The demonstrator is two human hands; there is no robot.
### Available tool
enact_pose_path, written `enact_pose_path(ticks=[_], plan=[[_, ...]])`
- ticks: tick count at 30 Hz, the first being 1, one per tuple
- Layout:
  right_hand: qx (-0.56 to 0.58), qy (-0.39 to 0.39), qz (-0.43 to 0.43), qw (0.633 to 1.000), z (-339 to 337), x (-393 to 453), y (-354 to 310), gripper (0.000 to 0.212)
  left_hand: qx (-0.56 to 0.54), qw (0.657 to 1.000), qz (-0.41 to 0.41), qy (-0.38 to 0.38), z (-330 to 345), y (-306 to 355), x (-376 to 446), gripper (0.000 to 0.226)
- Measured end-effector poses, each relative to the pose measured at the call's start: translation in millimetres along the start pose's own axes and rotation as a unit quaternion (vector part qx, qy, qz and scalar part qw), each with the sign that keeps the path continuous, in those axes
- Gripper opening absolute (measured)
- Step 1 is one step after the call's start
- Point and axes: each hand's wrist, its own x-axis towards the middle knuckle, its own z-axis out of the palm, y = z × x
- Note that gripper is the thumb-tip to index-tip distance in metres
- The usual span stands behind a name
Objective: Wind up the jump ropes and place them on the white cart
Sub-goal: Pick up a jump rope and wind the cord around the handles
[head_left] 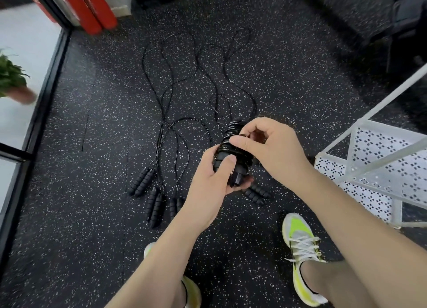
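Loose ropes (175,113) are spread on the speckled floor (92,122). Paired handles (227,162), cord-wrapped, are gripped by the left hand (215,180). Cord is pinched between curled right hand (270,146) fingers, beside the cart (381,159).

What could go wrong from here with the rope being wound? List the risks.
1. The right hand only pinches the cord at the bundle's top; if it slips, the coils on the wound jump rope that the left hand grips may spring loose.
2. The loose ropes on the floor cross one another, so the next may tangle.
3. Handles near the shoe could trip the person.
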Motion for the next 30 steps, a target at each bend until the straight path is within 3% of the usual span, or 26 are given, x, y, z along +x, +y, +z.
enact_pose_path(ticks=[4,7,11,16,22,27,30], plan=[[-0.01,0.013,0.002,1.0,8.0,-4.4,-3.9,0.015,-0.005,0.997,0.021,0.071,4.0,-2.8,5.5,0.04],[0.018,0.055,0.018,0.998,12.1,-10.0,-5.0,0.032,0.024,0.993,0.038,0.11,12.1,1.2,7.7,0.036],[0.097,0.027,0.03,0.994,7.8,-31.2,-8.0,0.046,0.003,0.996,0.047,0.071,26.0,4.9,-1.4,0.049],[0.11,0.056,0.028,0.992,-25.7,-65.2,-13.1,0.045,0.114,0.988,0.093,0.039,42.8,9.6,-25.2,0.05],[0.073,0.094,0.034,0.992,-85.2,-106.8,-27.1,0.044,0.309,0.931,0.19,0.033,94.3,16.0,-59.7,0.033],[0.071,0.156,0.036,0.985,-147.9,-150.5,-35.4,0.046,0.36,0.898,0.252,-0.013,157.3,20.6,-91.6,0.058],[0.068,0.195,0.037,0.978,-185.9,-174.0,-35.3,0.045,0.372,0.889,0.264,-0.046,194.6,20.5,-103.6,0.061]])
